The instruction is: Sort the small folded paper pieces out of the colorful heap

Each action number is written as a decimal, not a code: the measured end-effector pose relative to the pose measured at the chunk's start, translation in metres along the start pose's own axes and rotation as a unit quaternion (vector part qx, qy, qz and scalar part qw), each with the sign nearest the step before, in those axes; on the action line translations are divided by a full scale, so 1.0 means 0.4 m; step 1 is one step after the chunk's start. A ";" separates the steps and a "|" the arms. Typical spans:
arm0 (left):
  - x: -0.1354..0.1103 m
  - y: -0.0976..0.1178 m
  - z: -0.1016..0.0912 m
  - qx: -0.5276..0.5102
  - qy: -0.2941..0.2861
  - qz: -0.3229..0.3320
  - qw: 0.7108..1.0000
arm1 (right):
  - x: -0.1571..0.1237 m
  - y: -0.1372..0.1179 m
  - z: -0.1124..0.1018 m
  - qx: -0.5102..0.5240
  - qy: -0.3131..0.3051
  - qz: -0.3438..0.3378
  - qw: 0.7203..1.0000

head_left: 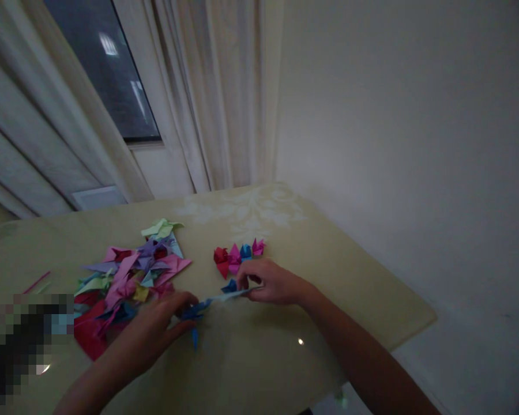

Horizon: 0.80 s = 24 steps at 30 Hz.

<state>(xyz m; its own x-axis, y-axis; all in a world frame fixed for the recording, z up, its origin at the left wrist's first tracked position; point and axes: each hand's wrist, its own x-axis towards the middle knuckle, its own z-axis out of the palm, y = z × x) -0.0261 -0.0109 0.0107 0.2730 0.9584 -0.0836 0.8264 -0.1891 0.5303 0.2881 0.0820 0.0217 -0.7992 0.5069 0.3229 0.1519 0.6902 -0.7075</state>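
My left hand (168,320) curls its thumb and fingers around a blue origami piece (194,311), one point of which hangs down below the fingers. My right hand (266,282) pinches the end of a pale blue strip of paper (229,296). That strip stretches between the hands; whether it is joined to the blue piece I cannot tell. Just beside the right fingertips is a small dark blue folded paper (229,286). Past the right hand, small origami pieces stand in a row: red (221,261), pink (234,259), blue (245,252) and pink (258,247).
A heap of colourful folded papers (125,276) lies on the table (251,369), left of my left hand. A thin pink stick (37,282) is farther left. Curtains (225,98) and a window (108,63) are behind the table, and a wall (393,127) runs along its right.
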 end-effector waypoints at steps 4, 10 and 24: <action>-0.007 -0.030 0.008 -0.010 0.056 -0.023 0.998 | -0.001 -0.021 0.032 -0.125 -0.139 -0.024 0.982; 0.048 -0.038 -0.045 0.008 0.184 -0.090 0.979 | -0.001 -0.021 0.064 -0.195 -0.184 -0.036 0.963; 0.182 -0.018 -0.045 0.077 0.258 -0.089 0.959 | -0.006 -0.031 0.076 -0.220 -0.188 -0.049 0.956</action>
<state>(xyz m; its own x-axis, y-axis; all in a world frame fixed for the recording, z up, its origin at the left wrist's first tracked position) -0.0212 0.0640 0.0161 -0.1263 0.9493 0.2878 0.9114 -0.0035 0.4115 0.2706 0.0567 0.0105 -0.9621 0.2645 0.0667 0.2296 0.9172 -0.3256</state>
